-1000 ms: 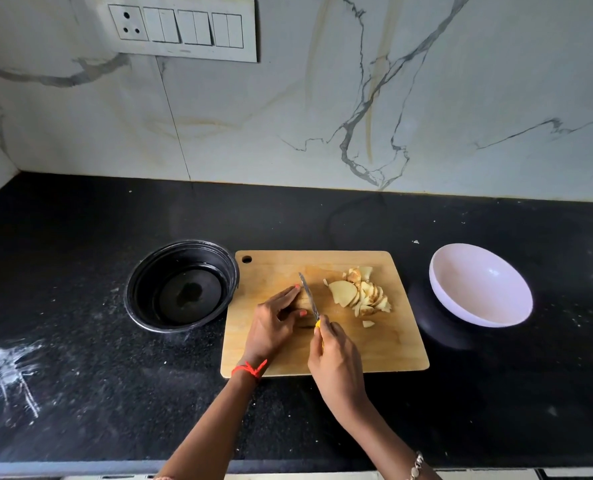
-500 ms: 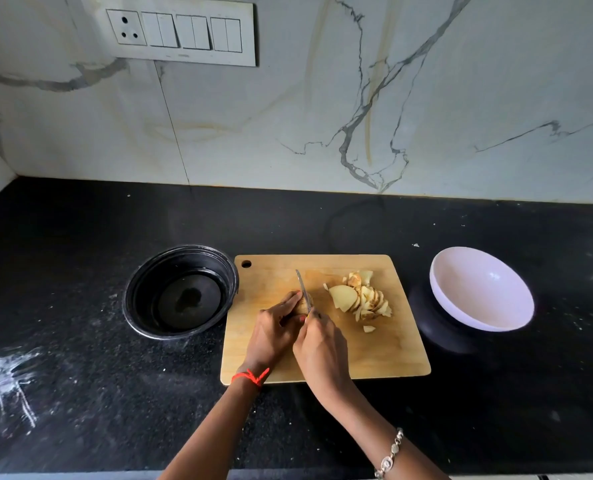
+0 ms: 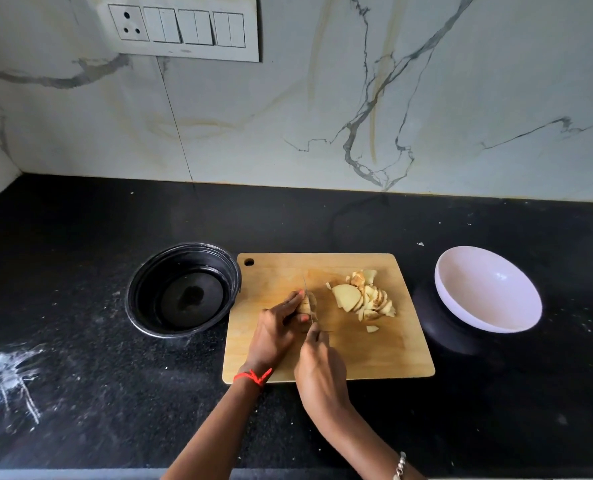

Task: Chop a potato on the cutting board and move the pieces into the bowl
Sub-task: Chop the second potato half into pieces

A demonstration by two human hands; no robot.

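A wooden cutting board lies on the black counter. My left hand pins a small remaining chunk of potato near the board's middle. My right hand grips a knife whose thin blade stands against the right side of that chunk. A heap of pale potato slices sits on the board to the right of the blade, with one small piece apart in front of it. A white bowl stands tilted to the right of the board.
A black bowl with a little liquid in it sits touching the board's left edge. White powder smears mark the counter at the left. A marble wall with a switch panel rises behind.
My right hand has shifted left and closer to my left hand, and the knife has come down onto the potato chunk. The pile of slices has not moved.
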